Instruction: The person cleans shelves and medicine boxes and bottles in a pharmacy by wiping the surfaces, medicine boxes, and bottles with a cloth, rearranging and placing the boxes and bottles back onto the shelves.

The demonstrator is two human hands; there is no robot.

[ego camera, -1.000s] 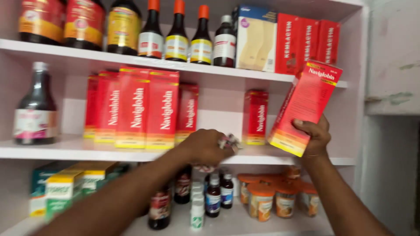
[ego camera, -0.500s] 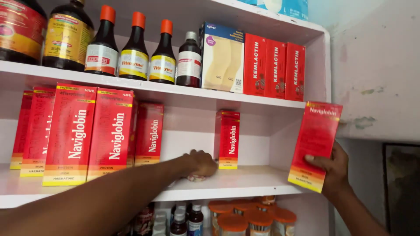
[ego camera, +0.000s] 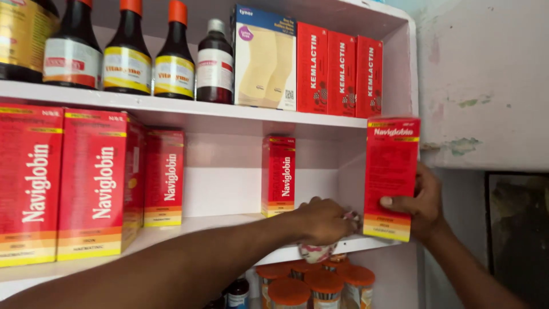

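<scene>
Since half a second ago the tall red cardboard carton with the yellow-banded base (ego camera: 391, 177) was brought in from the right toward the middle shelf, and the left hand (ego camera: 321, 220) was shifted right along the white shelf board (ego camera: 229, 224). The carton was held upright in the right hand (ego camera: 420, 203), thumb across its lower front and fingers wrapped behind, at the shelf's right end, its base at the front edge. The left hand was curled shut over a crumpled patterned cloth (ego camera: 318, 252), pressed onto the shelf edge just beside the carton. A single matching red carton (ego camera: 278, 176) was stood upright behind that hand; more were lined up at the left (ego camera: 94, 183). Dark syrup bottles (ego camera: 128, 48) and three red boxes (ego camera: 340, 74) were seen on the upper shelf, orange-lidded jars (ego camera: 311, 286) below.
</scene>
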